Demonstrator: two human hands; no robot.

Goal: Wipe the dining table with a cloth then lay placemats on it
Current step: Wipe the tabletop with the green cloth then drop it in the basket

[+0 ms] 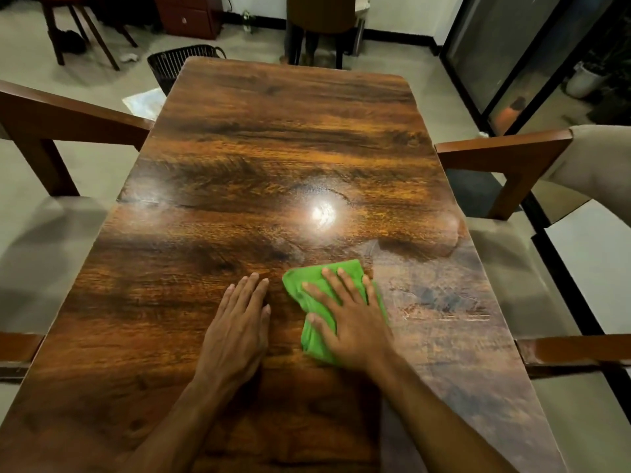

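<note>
Two hands: both flat on table [273, 148]
Right hand [355, 322]: fingers spread, pressing green cloth [317, 295] for wiping
Left hand [239, 329]: open, empty, beside cloth, bracing

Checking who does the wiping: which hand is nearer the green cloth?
Right. The right hand lies flat on top of the green cloth, pressing it onto the table. The left hand rests flat on bare wood just left of it, not touching.

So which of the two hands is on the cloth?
The right hand, pressed flat on the green cloth. The left hand rests flat on the bare table beside it.
</note>
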